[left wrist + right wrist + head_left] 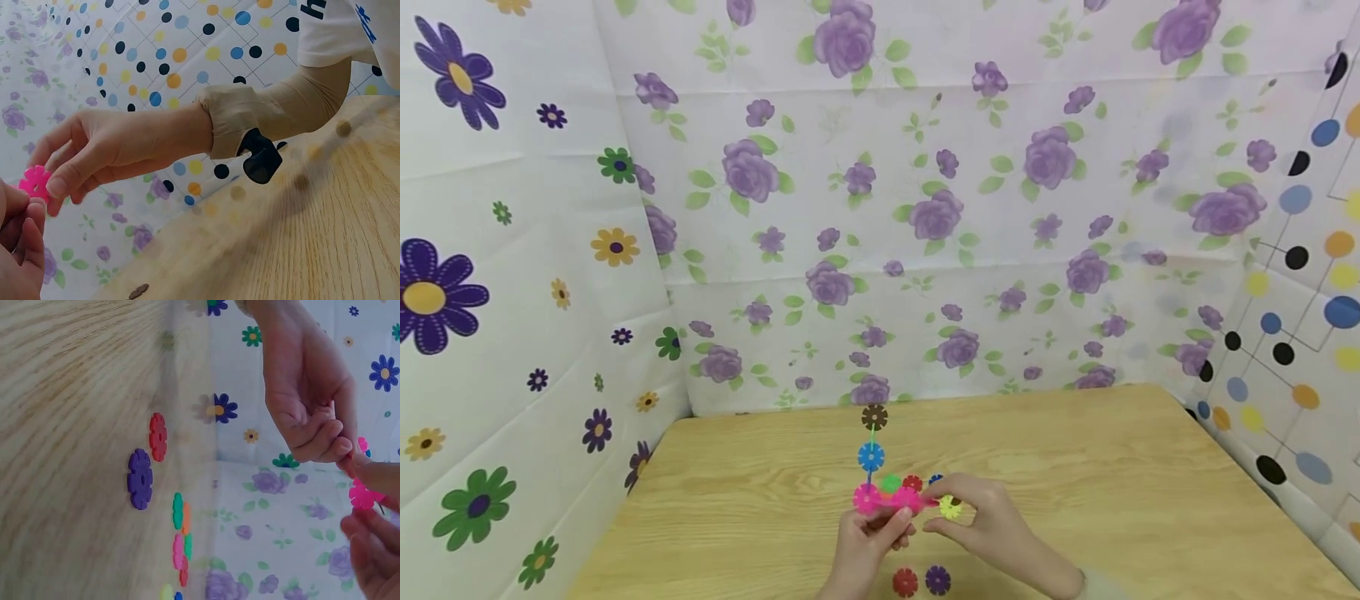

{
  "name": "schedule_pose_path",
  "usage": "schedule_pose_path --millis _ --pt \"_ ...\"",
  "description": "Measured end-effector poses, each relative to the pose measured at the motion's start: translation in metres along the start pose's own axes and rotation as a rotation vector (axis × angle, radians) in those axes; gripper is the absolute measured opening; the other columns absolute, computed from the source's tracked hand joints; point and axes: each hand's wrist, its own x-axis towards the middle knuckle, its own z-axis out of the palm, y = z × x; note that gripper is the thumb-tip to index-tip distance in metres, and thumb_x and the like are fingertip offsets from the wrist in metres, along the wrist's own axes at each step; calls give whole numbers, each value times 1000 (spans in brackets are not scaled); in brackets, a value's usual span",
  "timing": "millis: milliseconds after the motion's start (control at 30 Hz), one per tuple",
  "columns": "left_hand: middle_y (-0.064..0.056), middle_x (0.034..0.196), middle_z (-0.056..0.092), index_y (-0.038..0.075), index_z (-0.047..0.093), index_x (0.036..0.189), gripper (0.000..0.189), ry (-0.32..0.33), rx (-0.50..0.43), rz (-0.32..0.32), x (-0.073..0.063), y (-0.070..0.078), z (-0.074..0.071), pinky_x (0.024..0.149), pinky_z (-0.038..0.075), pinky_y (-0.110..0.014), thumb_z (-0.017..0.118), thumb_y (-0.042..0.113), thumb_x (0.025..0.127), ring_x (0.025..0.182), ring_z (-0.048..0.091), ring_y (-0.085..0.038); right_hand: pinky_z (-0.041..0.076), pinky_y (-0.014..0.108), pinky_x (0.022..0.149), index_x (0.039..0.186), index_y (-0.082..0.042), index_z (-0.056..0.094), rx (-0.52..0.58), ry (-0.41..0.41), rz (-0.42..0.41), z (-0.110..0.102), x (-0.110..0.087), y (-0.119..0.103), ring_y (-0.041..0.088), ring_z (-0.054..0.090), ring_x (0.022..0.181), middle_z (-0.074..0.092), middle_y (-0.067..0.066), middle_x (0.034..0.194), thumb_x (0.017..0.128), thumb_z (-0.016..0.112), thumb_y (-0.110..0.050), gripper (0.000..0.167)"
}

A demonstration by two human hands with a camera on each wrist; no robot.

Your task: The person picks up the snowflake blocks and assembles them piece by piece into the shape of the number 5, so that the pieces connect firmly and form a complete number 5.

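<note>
My left hand [872, 537] pinches a pink interlocking disc [907, 499] between thumb and fingers, above the table. It belongs to a joined chain with another pink disc [867, 498], a blue disc [871, 457] and a brown disc [875, 417]; narrower pieces between them stand edge-on. At the held disc's right side is my right hand [992, 525], its thumb and forefinger parted around that edge. The right wrist view shows the pink disc [362, 495] in the gap between my right thumb and fingers. Whether the right fingertips touch it is unclear.
On the wooden table [760, 483] lie a red disc [906, 582] and a purple disc [937, 581] near the front. Behind the hands are a green disc [891, 483], another red disc [912, 482] and a yellow disc [951, 507]. Patterned cloths [940, 250] surround the table.
</note>
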Motion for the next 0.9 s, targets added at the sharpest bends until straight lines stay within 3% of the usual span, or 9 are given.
schedule_pose_path --millis 67,133,300,400,600,767,900 --pt "11 70 68 -18 62 108 37 23 -11 3 1 -1 2 64 51 -15 65 15 92 62 58 0 56 23 67 109 -19 69 13 -5 92 0 -4 1 9 68 83 72 -5 98 75 82 -19 36" --pt "11 69 67 -18 63 107 36 42 -11 5 2 -2 4 64 50 -14 66 14 92 62 58 0 56 25 66 111 -17 68 92 -31 203 -1 -7 3 10 68 82 73 -1 99 78 80 -23 36" --pt "9 69 67 -17 64 106 34 62 2 -14 2 -3 5 63 51 -15 66 13 92 61 58 -1 59 27 74 118 -3 65 499 -157 534 -7 -4 7 11 71 86 69 22 110 89 70 -22 35" --pt "6 73 68 -13 66 107 33 62 23 -30 4 -5 5 64 52 -16 66 17 92 63 59 -2 58 27 77 123 1 62 629 -220 677 -11 -1 7 12 71 89 69 23 111 91 67 -21 39" --pt "3 78 69 -7 67 111 33 39 48 -48 4 -5 8 65 52 -17 65 20 93 66 61 -4 56 30 80 124 -1 63 658 -236 764 -11 -2 7 13 70 89 74 3 100 92 66 -25 40" --pt "0 82 71 -2 68 112 34 36 66 -77 4 -2 8 69 54 -19 67 25 92 71 63 -7 55 29 79 123 -2 65 661 -197 783 -10 -2 6 12 70 89 73 4 106 91 68 -24 39" --pt "0 84 71 0 66 114 40 72 98 -95 4 -1 8 72 55 -21 72 31 88 74 65 -9 55 27 77 123 -1 65 659 -170 791 -10 -2 4 12 69 88 72 4 107 90 69 -24 40"
